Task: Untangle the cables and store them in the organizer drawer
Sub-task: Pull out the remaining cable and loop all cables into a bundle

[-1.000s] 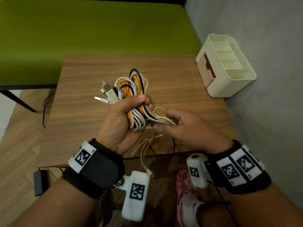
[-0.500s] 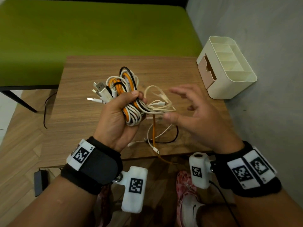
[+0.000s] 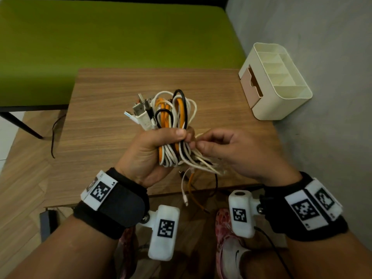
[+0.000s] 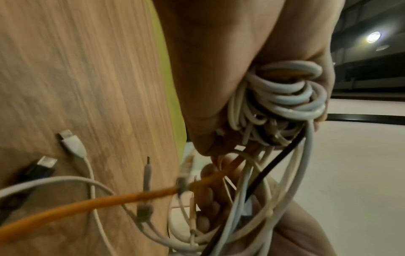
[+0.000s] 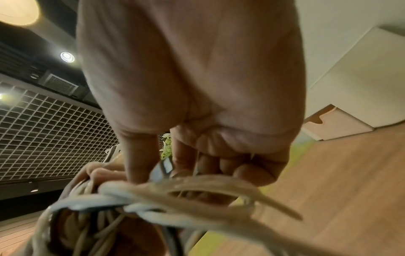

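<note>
Left hand (image 3: pixel 153 152) grip clamped round the cable bundle (image 3: pixel 171 125) above the surface (image 3: pixel 100 117); right hand (image 3: pixel 237 152), splayed open a moment ago, now pinching a thin white strand. Untangling under way; organizer drawer (image 3: pixel 251 87) far right, waiting.

Cable bundle (image 3: pixel 173 125) mixes white, orange and black strands; plugs at its top are white and silver. Loose orange cable (image 4: pixel 92 203) crosses the left wrist view, next to a white plug (image 4: pixel 72 143) and a black plug (image 4: pixel 41 167). Table (image 3: pixel 112 93) is brown wood grain. Organizer (image 3: pixel 281 85) is cream with a pinkish-tan drawer (image 3: pixel 250 88). Bench (image 3: pixel 112 35) is olive green. Wall (image 3: pixel 330 47) grey. Wrist bands (image 3: pixel 118 204) are black with white tags bearing black-and-white square codes. Shoe (image 3: pixel 227 248) is pink and white.
</note>
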Motion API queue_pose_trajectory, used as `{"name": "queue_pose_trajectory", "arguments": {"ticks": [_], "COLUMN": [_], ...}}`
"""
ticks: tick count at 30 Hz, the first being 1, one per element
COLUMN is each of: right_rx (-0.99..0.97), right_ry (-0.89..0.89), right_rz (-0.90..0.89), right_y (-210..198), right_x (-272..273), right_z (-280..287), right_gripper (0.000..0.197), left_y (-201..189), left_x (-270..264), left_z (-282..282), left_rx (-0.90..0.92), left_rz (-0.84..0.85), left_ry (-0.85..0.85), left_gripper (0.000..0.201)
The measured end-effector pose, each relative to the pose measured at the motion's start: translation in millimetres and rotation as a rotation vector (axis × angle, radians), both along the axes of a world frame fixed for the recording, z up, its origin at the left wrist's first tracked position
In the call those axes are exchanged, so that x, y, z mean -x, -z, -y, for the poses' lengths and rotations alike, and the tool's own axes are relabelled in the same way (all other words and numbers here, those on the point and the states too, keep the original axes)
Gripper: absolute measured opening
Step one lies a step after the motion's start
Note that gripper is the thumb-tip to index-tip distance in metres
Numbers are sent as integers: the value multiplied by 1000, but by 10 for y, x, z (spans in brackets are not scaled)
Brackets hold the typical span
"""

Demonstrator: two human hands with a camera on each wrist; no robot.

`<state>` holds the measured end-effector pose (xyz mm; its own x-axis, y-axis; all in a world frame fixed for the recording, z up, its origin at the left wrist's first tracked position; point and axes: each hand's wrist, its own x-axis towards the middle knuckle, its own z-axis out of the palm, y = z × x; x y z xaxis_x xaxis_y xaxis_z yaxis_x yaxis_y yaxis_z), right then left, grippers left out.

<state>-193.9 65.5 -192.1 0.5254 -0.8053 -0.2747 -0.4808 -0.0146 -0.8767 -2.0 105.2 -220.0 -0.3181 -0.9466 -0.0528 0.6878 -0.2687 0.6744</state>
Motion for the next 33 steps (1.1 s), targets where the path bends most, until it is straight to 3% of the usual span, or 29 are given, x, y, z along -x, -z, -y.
{"name": "queue_pose_trajectory", "arguments": {"ticks": [4, 7, 8, 13, 17, 21, 23, 26, 29, 31, 33], "right_rx": [-103, -181, -170, 85, 166, 114, 93, 250, 376, 291, 194], "right_ry": [12, 179, 242, 403, 423, 440, 412, 382, 192, 2, -70], "right_rz": [89, 162, 118, -258, -274, -129, -101, -89, 81, 119, 35], "right_y": [26, 75, 105, 181, 162, 121, 106, 45, -88, -108, -62], "right_x": [31, 24, 6, -12, 3, 2, 8, 19, -4, -40, -47], "right_z": [55, 79, 81, 115, 113, 103, 99, 53, -48, -97, -90], "right_gripper": [29, 10, 3, 7, 23, 32, 30, 20, 41, 59, 61], "left_y": [6, 2, 2, 1, 16, 39, 41, 48, 48, 46, 33], "left_x": [21, 57, 67, 79, 77, 37, 11, -11, -20, -1, 12], "left_z": [-9, -14, -15, -17, -5, 16, 20, 36, 49, 41, 34], "left_rx": [9, 24, 28, 81, 59, -1, -28, -63, -80, -73, -63], "left_rz": [7, -3, -3, 6, -20, -53, -73, -112, -114, -114, -133], "left_ry": [-20, -35, -44, -82, -96, -134, -161, -201, -199, -177, -154], "left_gripper": [25, 25, 27, 36, 33, 34, 30, 27, 25, 21, 17]}}
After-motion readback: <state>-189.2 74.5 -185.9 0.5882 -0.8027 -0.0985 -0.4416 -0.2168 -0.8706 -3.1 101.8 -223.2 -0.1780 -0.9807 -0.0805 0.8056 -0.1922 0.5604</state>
